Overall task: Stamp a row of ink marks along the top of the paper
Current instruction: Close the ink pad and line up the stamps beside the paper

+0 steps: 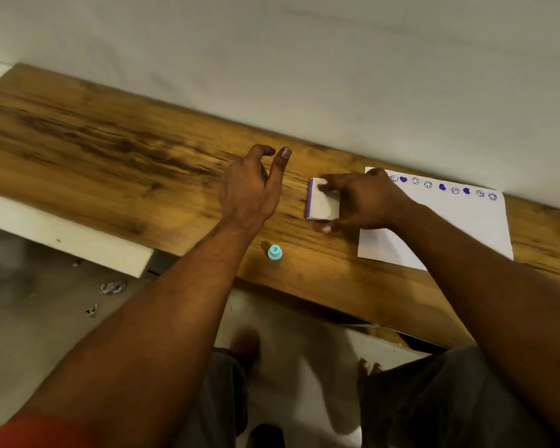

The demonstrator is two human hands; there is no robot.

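Note:
A white sheet of paper (466,227) lies on the wooden table (110,163) at the right, with a row of purple heart and face marks (443,187) along its far edge. Just left of the paper sits a white ink pad case (320,205) with a purple edge. My right hand (366,202) grips that case, fingers on its far side and thumb on its near side. My left hand (249,189) hovers to the left of the case, fingers spread, holding nothing. A small turquoise stamp (274,252) stands alone near the table's front edge.
A pale wall (337,59) runs directly behind the table. A white panel (65,237) juts out below the table's left front. Scraps of crumpled foil (112,287) lie on the floor, and my legs and feet show beneath the table edge.

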